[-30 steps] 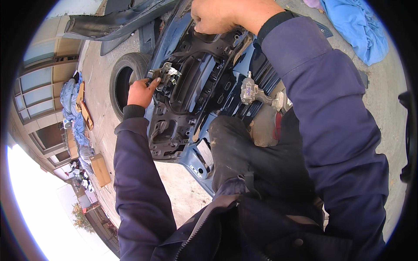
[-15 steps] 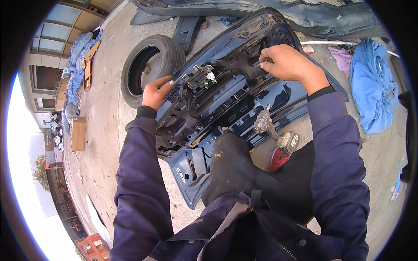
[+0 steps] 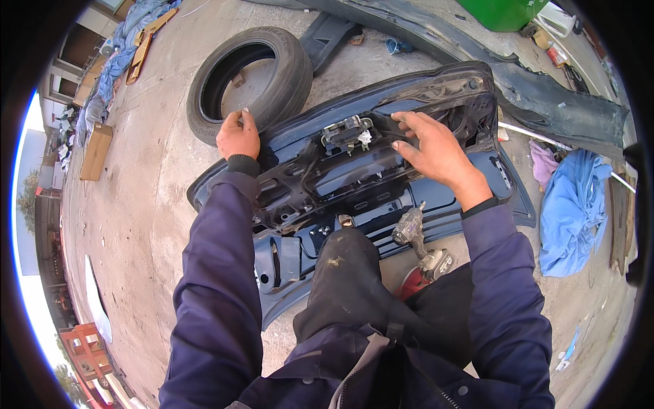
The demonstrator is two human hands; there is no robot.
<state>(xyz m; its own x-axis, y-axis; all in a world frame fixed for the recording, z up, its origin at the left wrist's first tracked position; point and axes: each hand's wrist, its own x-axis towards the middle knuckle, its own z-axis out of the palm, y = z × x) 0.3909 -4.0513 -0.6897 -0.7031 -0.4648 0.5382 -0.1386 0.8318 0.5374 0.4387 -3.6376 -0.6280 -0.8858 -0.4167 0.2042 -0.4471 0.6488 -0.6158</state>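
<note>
My left hand (image 3: 238, 142) is at the panel's far edge beside the tire, fingers curled; what they hold, if anything, is unclear. My right hand (image 3: 434, 156) hovers or rests just right of a metal latch assembly (image 3: 338, 133), fingers bent and apart. The latch sits on the inner side of a dark car panel (image 3: 460, 97), lying over a dark blue panel (image 3: 511, 201). A grey power drill (image 3: 409, 226) lies below my right hand, by my knee.
A black tire (image 3: 289, 88) lies behind my left hand. Long dark bumper pieces (image 3: 552, 109) stretch behind the panel. A green bin (image 3: 494, 12) stands at the back. Blue cloth (image 3: 572, 211) lies right, a cardboard box (image 3: 95, 151) left, and a white rod (image 3: 518, 129) behind the panels.
My left hand has left the latch and moved toward the far edge. My right hand has come down beside the latch, fingers spreading. The view has shifted, showing more ground behind the panels.
</note>
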